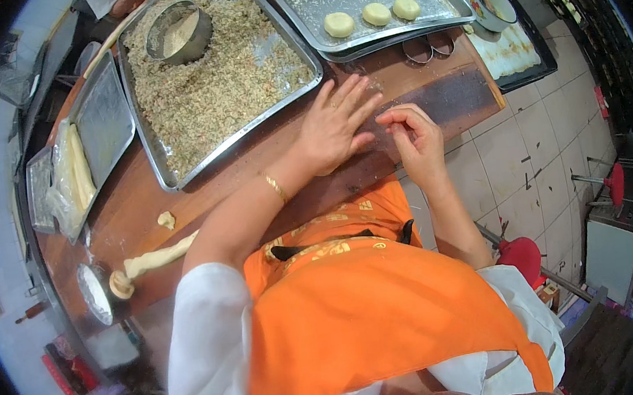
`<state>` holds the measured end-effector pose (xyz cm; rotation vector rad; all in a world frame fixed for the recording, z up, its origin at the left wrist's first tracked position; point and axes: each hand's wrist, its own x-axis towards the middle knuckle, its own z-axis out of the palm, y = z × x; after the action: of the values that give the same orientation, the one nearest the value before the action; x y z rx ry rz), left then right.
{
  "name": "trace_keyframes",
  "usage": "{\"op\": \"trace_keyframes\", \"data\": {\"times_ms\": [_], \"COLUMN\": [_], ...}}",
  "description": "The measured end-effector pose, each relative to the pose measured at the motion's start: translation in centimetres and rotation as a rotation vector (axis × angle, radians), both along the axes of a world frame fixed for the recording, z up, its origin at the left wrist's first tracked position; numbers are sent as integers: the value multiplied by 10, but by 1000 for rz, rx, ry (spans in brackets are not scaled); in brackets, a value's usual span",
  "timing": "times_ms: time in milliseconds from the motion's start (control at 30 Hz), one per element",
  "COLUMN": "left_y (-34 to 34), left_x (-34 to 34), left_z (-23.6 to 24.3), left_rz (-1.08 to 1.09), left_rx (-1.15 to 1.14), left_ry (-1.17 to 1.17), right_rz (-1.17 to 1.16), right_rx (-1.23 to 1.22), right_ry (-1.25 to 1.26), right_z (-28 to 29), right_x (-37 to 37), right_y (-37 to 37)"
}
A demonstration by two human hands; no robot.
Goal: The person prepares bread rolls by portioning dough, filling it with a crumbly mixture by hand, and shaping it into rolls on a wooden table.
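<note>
My left hand (pixel 333 131) is stretched flat, palm down, over the wooden table (pixel 444 97), just below the corner of a large metal tray (pixel 241 138) of crumbly, grainy mixture (pixel 222 85). Beside it, near the table's front edge, my right hand (pixel 419 142) has its fingers curled in toward the thumb; whatever they may hold is hidden. Beyond the hands, three round pale dough cakes (pixel 376 14) sit in a flour-dusted metal tray (pixel 313 0). Two metal ring cutters (pixel 418 50) lie by that tray's near edge.
A round tin (pixel 179 34) of pale crumbs stands in the mixture. At left are a dough strip (pixel 158 256), a small dough lump (pixel 166 220), a bowl of white powder (pixel 95 295) and plastic-wrapped dough (pixel 79 167). A red stool (pixel 521 259) stands at right.
</note>
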<state>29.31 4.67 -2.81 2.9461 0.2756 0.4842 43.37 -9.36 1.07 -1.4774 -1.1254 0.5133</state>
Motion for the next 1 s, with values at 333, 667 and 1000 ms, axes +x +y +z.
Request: {"op": "trace_keyframes", "data": {"times_ms": [333, 667, 1000], "left_y": [-27, -18, -36], "left_x": [-40, -91, -211], "left_z": [-9, 20, 44], "left_rz": [166, 128, 37], "left_rx": [-171, -273, -2084], "left_ry": [-17, -260, -1042], "right_rz": [88, 325, 608], "right_rx": [12, 36, -809], "right_ry": [-100, -502, -1116], "right_z": [20, 12, -5], "right_x": [-36, -69, -81], "right_y": [29, 155, 248]}}
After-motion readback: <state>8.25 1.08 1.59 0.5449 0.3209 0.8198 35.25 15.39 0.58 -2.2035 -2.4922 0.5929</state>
